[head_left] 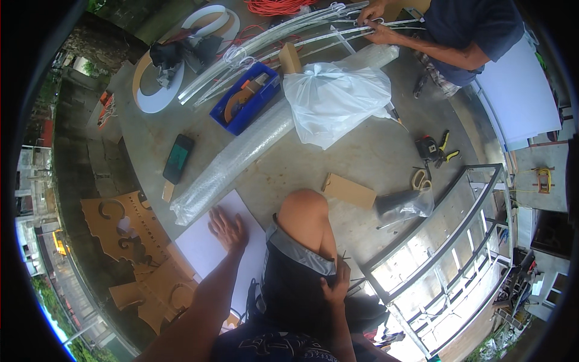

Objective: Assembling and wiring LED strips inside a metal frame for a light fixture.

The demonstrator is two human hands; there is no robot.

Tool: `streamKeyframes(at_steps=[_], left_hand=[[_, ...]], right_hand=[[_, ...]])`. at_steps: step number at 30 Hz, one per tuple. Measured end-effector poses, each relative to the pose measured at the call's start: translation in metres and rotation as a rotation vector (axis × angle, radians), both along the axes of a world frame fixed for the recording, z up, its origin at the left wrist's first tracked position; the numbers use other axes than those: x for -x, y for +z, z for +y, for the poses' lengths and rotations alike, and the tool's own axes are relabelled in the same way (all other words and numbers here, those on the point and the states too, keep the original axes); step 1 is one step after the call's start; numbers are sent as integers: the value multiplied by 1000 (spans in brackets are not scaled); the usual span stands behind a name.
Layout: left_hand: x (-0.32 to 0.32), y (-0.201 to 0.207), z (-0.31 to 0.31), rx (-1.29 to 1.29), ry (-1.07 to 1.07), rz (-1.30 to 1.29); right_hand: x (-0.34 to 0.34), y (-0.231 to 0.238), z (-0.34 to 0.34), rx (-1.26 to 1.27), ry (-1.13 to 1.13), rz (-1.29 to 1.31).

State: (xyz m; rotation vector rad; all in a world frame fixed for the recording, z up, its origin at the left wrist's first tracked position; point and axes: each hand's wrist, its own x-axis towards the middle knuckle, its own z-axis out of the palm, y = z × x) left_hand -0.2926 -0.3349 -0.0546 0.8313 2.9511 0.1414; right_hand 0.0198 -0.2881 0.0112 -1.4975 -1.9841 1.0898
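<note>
My left hand [227, 229] lies flat with its fingers spread on a white sheet [208, 250], left of my raised knee. Beside my right thigh, my right hand [338, 283] is closed, and a thin dark tip pokes out above its fingers. What it holds is mostly hidden. Cut brown cardboard pieces [126, 226] with curved openings lie to the left of the sheet. A long roll of bubble wrap [232, 163] reaches from the sheet's far edge toward a white plastic bag [338, 99].
A phone [178, 158], a blue tray [244, 99] holding a tape dispenser, a small cardboard box [348, 190], scissors [421, 180], a tape measure [427, 148] and pliers [447, 151] lie around. At right stands a metal frame [443, 235]. Far off, another person [464, 36] handles white strips [283, 45].
</note>
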Motion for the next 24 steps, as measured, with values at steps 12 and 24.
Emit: streamKeyframes(at_steps=[12, 24], left_hand=[[2, -5, 9, 8, -13, 71], [2, -14, 5, -33, -46, 127]], right_hand=[[-6, -5, 3, -129, -73, -165], [-5, -2, -5, -146, -152, -217]])
